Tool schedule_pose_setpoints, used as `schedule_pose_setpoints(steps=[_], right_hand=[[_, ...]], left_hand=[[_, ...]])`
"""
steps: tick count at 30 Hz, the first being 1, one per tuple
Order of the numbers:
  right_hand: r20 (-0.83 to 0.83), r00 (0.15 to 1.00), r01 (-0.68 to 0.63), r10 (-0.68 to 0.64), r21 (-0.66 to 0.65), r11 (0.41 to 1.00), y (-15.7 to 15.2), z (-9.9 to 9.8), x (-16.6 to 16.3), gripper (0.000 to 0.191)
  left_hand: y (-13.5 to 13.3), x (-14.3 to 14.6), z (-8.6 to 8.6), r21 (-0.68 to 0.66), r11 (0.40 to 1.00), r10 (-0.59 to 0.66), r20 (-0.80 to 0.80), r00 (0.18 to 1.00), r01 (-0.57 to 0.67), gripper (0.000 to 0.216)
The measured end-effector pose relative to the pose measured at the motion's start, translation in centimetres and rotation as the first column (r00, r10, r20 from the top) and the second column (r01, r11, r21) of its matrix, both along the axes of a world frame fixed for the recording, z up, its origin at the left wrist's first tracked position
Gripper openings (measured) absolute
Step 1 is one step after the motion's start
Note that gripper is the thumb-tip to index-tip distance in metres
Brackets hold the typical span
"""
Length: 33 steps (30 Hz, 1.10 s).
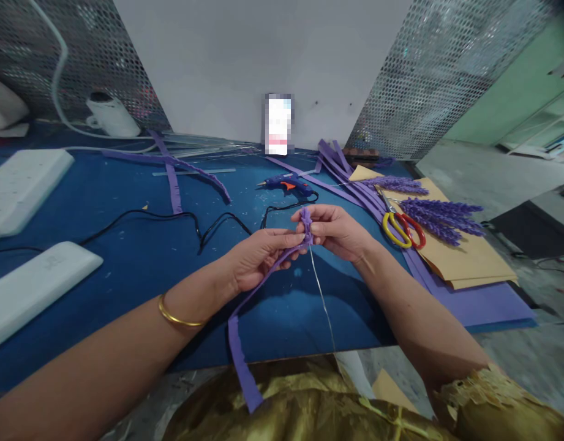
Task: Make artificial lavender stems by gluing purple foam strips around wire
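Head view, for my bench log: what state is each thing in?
Left hand, holding purple strip
Right hand, pinching strip too
Purple strip, gathered in hands, tail loose
Wire, extending below hands
Glue gun, lying, cord attached
Scissors, lying flat, blade opening unclear
Phone, upright, screen lit
Flower sprigs, lying

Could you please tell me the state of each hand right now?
Left hand: closed, holding the purple strip.
Right hand: closed, thumb and fingers pinching the purple flower.
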State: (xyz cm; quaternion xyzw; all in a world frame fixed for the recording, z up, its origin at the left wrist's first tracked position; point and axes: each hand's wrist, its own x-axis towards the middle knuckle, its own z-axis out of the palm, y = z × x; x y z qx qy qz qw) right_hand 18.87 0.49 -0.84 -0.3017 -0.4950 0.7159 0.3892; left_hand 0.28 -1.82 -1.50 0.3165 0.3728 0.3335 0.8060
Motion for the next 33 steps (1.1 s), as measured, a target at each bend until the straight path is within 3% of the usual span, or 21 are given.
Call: schedule_pose_setpoints(steps=[6, 12, 15, 20, 25, 33], right_hand=[[0.044, 0.999, 0.001, -0.003, 0.04, 0.999, 0.1, 0.1, 0.3, 0.034], [0.074, 0.996, -0.046, 0.041, 0.066, 0.997, 0.0, 0.0, 0.2, 0.032], [0.087, 0.995, -0.055, 0.049, 0.074, 0.996, 0.0, 0.0, 0.2, 0.031], [0.117, 0.992, -0.052, 0.042, 0.086, 0.995, -0.2, -0.1, 0.1, 0.028], [0.118, 0.993, -0.021, 0.003, 0.148, 0.989, -0.2, -0.2, -0.3, 0.029], [0.145, 0.98, 0.096, -0.137, 0.258, 0.961, -0.5, 0.1, -1.0, 0.033]], left_hand=[[0.6, -0.7, 1.2, -0.036, 0.998, -0.051, -0.08, 0.995, 0.049, 0.013], [0.7, -0.8, 0.7, -0.082, 0.994, -0.078, -0.134, 0.988, 0.068, 0.01], [0.6, -0.9, 0.6, -0.056, 0.997, -0.061, -0.126, 0.99, 0.054, 0.005], [0.4, -0.4, 1.1, -0.018, 1.0, -0.008, -0.251, 0.968, 0.003, 0.01], [0.0, -0.1, 1.4, -0.026, 1.0, -0.002, -0.325, 0.946, -0.007, 0.014], [-0.4, 0.2, 1.0, 0.043, 0.996, 0.092, -0.282, 0.955, -0.083, 0.016]])
